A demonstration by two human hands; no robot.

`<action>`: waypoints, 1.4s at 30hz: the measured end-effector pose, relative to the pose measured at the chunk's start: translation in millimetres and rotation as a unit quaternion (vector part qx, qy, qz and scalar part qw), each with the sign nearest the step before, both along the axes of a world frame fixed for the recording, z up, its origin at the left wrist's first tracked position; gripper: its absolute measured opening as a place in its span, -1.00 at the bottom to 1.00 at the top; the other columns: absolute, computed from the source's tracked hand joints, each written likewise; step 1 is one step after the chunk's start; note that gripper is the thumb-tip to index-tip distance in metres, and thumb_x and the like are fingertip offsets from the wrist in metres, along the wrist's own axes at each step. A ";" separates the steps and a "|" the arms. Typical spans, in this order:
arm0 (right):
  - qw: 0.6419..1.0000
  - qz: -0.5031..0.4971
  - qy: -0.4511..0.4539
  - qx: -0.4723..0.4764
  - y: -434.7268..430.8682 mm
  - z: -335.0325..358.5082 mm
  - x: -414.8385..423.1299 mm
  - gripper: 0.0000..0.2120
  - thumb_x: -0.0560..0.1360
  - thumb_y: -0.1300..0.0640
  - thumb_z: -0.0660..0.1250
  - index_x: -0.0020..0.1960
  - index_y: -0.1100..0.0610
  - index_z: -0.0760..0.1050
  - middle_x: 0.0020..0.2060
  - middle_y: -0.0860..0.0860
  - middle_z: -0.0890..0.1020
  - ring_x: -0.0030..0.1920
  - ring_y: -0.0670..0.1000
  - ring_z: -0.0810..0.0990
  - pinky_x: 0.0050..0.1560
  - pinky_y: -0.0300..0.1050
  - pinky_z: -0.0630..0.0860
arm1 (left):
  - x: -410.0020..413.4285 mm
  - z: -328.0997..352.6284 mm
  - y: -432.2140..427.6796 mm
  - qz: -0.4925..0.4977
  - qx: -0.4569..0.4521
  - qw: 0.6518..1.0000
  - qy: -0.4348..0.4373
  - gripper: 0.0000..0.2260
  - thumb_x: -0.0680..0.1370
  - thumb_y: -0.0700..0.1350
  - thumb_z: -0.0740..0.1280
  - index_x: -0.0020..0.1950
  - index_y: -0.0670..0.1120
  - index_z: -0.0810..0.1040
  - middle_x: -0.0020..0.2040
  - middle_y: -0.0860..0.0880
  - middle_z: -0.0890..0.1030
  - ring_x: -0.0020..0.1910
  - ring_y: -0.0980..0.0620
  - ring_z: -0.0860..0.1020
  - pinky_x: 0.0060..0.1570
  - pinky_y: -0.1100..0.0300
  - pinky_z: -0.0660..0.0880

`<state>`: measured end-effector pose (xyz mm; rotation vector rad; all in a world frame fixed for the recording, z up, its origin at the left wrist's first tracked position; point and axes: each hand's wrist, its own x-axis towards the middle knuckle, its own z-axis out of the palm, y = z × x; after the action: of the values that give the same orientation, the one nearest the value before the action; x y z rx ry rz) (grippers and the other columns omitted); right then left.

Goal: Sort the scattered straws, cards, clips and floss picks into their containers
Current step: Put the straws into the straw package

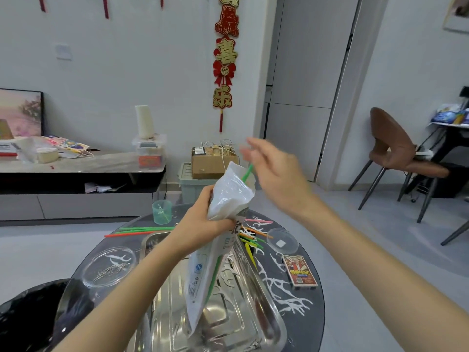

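Centre of frame: the left hand [203,217] has its fingers curled tight round the middle of a white plastic bag [228,191], held upright above a metal tray [228,313]. A green straw [247,172] sticks out of the bag's open top, slanting toward the upper right. The right hand [276,171] is raised just above the straw's upper end; its fingers are blurred, so whether they pinch the straw or hang free cannot be told.

Lower half of frame: the tray lies on a round dark tabletop [299,301] with a white branch pattern. Left of the bag, long green and orange straws [142,230] lie side by side near a green cup [162,212]. Right of the bag lies a loose heap of coloured straws [253,240]. A clear dish of clips [119,255] sits at lower left, a second clear dish [291,246] at right, and just below it a card box [299,270].
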<state>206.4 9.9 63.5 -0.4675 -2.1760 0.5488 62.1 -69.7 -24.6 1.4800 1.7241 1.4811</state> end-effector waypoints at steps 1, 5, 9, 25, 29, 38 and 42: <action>0.998 0.027 -0.051 0.009 -4.4 -8.6 -2.3 -0.62 0.66 0.07 0.05 0.43 0.15 0.32 0.25 0.07 0.55 0.25 0.01 0.50 0.27 -0.17 0.37 | 1.0 -0.1 1.1 0.004 0.005 1.000 -0.008 -0.36 0.29 0.04 0.45 0.30 0.17 0.26 0.09 0.19 0.52 0.01 0.20 0.57 0.01 0.19 0.53; 0.989 0.069 -0.127 0.030 -6.0 -31.5 -6.1 -0.51 0.65 -0.03 -0.05 0.53 0.12 0.12 0.48 -0.04 0.26 0.49 -0.11 0.12 0.51 -0.14 -0.14 | 3.1 -1.3 3.6 0.043 0.021 0.998 -0.030 -0.26 0.18 0.19 0.52 0.27 0.13 0.29 0.05 0.16 0.55 -0.08 0.24 0.61 -0.04 0.17 0.59; 0.991 0.100 -0.069 -0.061 13.6 -34.1 -3.4 -0.54 0.64 -0.08 -0.02 0.52 -0.02 0.15 0.44 -0.07 0.33 0.47 -0.07 0.23 0.47 -0.07 0.15 | -0.4 -19.1 6.1 0.083 -0.003 0.996 0.016 -0.16 0.26 0.08 0.59 0.41 0.15 0.18 0.06 0.11 0.54 -0.02 0.18 0.57 0.02 0.16 0.54; 0.938 -0.021 -0.318 -0.134 175.0 -163.6 -70.3 -0.67 0.54 0.13 0.29 0.29 0.14 0.49 0.20 0.05 0.57 0.20 0.04 0.52 0.27 -0.04 0.43 | -100.9 52.2 70.9 0.064 -0.070 0.993 0.069 -0.59 0.33 -0.02 0.56 0.14 0.09 0.55 -0.11 0.09 0.69 -0.16 0.13 0.66 -0.21 0.21 0.58; 0.922 -0.028 -0.366 -0.125 199.4 -185.0 -105.9 -0.69 0.53 0.03 0.30 0.25 0.08 0.50 0.12 0.05 0.60 0.15 0.06 0.52 0.18 0.04 0.48 | -135.0 62.2 86.1 0.073 -0.119 0.975 0.172 -0.57 0.28 0.00 0.58 0.08 0.19 0.53 -0.15 0.22 0.66 -0.18 0.23 0.64 -0.28 0.38 0.52; 0.902 -0.011 -0.420 -0.098 227.9 -204.1 -169.6 -0.18 0.31 -0.37 0.37 0.30 0.24 0.44 0.20 0.14 0.56 0.16 0.12 0.54 0.16 0.00 0.50 | -183.6 17.4 84.4 0.044 -0.222 0.895 0.385 -0.42 0.35 -0.03 0.52 0.33 0.13 0.44 0.04 0.21 0.58 -0.04 0.26 0.50 -0.10 0.62 0.30; 0.862 0.007 -0.502 -0.067 231.3 -196.8 -189.7 -0.22 0.27 -0.36 0.41 0.13 0.31 0.55 0.04 0.23 0.62 -0.02 0.20 0.61 -0.03 0.01 0.57 | -199.7 -3.1 83.3 0.051 -0.225 0.900 0.371 -0.32 0.34 -0.04 0.53 0.41 0.16 0.36 0.10 0.18 0.58 0.01 0.18 0.54 -0.04 0.45 0.37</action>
<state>16.7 241.2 -133.3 -0.9740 -3.1392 0.5187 -137.6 13.6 -27.7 1.8155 2.3844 0.4664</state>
